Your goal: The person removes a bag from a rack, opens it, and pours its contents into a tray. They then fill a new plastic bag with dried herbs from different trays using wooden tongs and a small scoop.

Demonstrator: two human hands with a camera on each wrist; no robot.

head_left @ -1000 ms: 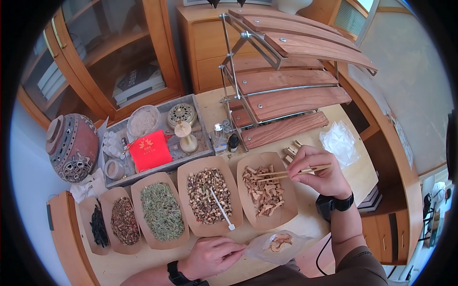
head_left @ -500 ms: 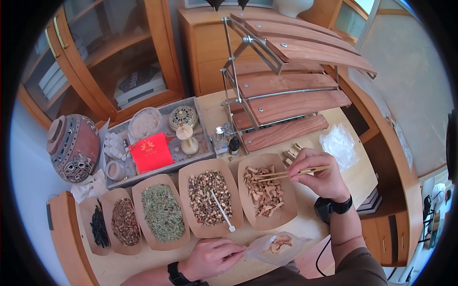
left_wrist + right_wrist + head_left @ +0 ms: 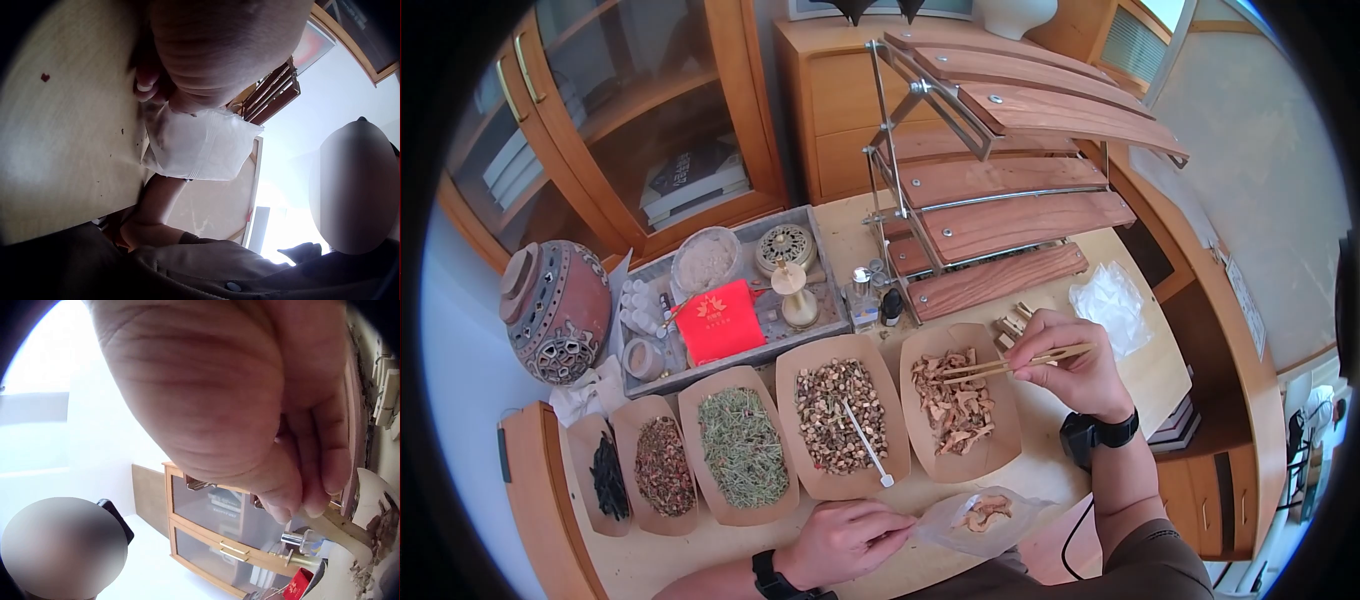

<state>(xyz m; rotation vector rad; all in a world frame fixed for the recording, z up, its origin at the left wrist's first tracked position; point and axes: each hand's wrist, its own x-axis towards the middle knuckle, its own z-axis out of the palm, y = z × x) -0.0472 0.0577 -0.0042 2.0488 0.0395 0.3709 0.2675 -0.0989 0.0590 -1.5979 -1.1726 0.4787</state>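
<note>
My right hand [image 3: 1072, 365] holds a pair of bamboo tweezers [image 3: 1050, 355] between thumb and fingers. Their tips reach among pale brown dried slices [image 3: 960, 415] in the rightmost paper tray [image 3: 1010, 440]. In the right wrist view, the tweezers [image 3: 340, 528] slope down from the fingertips towards the slices. Close to the table's front edge, my left hand [image 3: 850, 540] pinches the edge of a translucent bag [image 3: 1010, 535]. Several dried slices [image 3: 987, 513] lie in that bag. The left wrist view shows the bag [image 3: 206, 144] hanging from the fingers, its mouth facing away.
Left of the slices stand trays of chopped roots [image 3: 840, 400] with a small white spoon [image 3: 865, 440], green herbs [image 3: 740, 450], reddish bits [image 3: 663, 465] and dark strips [image 3: 608, 480]. Behind are a grey tray [image 3: 835, 290] with a red pouch [image 3: 718, 320], and a slatted wooden rack [image 3: 1010, 210].
The view has shifted very slightly. The tweezers' tips stay among the slices with hardly any movement, and the left hand keeps its hold on the bag.
</note>
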